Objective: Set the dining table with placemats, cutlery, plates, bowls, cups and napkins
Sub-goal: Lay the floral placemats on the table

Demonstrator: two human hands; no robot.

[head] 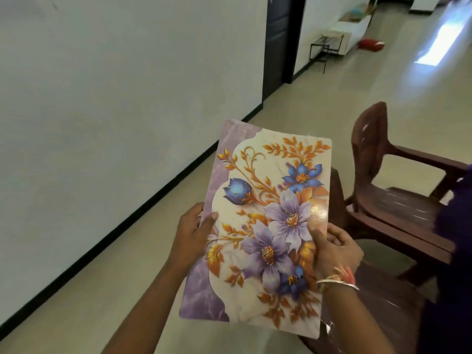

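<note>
Two hands, one floral placemat

Held up in mid-air over the beige floor, long side running away from the head camera. Pinched along the left edge by the left hand, thumb flat on the printed face, fingers curled round underneath. Clamped at the right edge by the right hand, thumb pressed down beside a lilac flower, fingers folded behind the rim. Gripped at roughly mid-length on both sides, far half jutting out beyond the fingers, near end hanging back between the forearms.

Glossy and stiff-looking, with a bright glare spot just beyond the right thumb. Cream marbled centre panel with a scalloped outline, and a purple marbled band down the left side. Big lilac flowers in the middle, blue blooms above and below, a blue bud over to the left, orange-gold leaves and scrolls all round. Rounded corners.

On the right wrist, a silver bangle and reddish threads. Just to the right and behind the mat, brown plastic chairs. Far back along the white wall, a low white cabinet with something teal and something brown on top, too blurred to name. Beside it on the floor, a red item.
</note>
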